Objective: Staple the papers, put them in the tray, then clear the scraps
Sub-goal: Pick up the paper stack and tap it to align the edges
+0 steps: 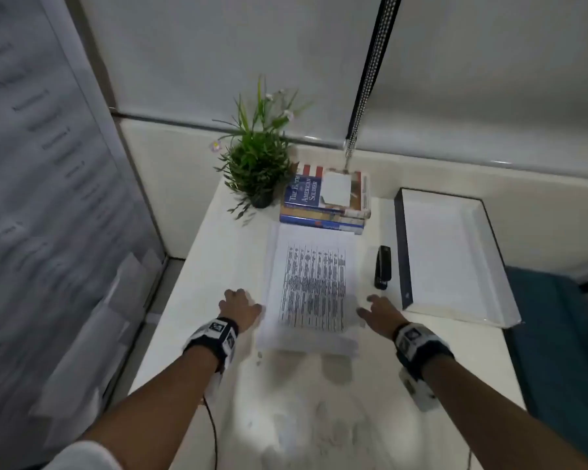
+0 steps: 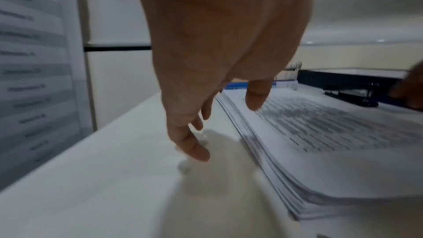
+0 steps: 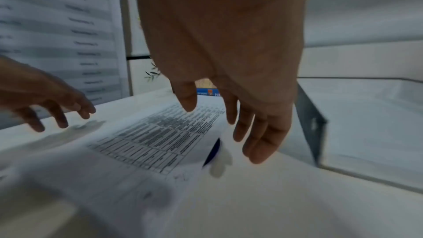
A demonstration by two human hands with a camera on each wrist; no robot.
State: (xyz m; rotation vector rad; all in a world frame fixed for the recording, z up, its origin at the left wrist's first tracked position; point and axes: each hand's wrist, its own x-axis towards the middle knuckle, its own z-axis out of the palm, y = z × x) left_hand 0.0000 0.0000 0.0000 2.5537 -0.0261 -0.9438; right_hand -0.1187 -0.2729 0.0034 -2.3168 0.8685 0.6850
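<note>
The papers [image 1: 311, 286] lie in a loose stack at the centre of the frame on the white desk [image 1: 218, 252], edges fanned, not squared. The left hand [image 1: 240, 308] comes in at the stack's left edge, fingers relaxed and spread, holding nothing. The right hand [image 1: 382, 315] hovers at the right edge, fingers straight, also empty. Right of centre, the black stapler [image 1: 383, 267] lies just beside the tray [image 1: 406, 266], untouched. Small scraps [image 1: 259, 357] sit just below the stack's lower left corner. The risk, by the look of it: gather those uneven sheets carelessly and some slide out, so the staple misses pages. A sweep could also scatter the scraps off the desk.
</note>
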